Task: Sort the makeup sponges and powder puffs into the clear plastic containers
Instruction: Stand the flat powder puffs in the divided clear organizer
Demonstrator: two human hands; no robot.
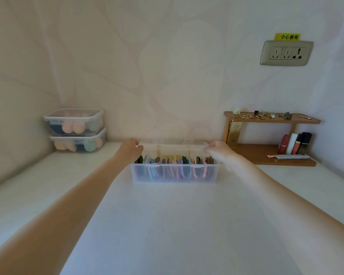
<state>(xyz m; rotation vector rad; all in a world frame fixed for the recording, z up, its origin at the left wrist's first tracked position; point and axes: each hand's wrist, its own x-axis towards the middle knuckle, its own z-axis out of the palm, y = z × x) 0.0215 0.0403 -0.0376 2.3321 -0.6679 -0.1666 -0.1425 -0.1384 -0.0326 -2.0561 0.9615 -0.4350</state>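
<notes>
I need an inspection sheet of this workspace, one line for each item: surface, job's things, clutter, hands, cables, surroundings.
Surface: white table, bare in front.
Job's things: long clear box with dividers, full of coloured puffs standing on edge; its lid is raised at the back. Two lidded tubs stacked in the left corner, holding sponges.
Clutter: wooden shelf with lipsticks and small jewellery.
Hands: left hand and right hand each grip a lid end.
Cables: nothing seen.
Surroundings: pale wall, wall socket with yellow label.
</notes>
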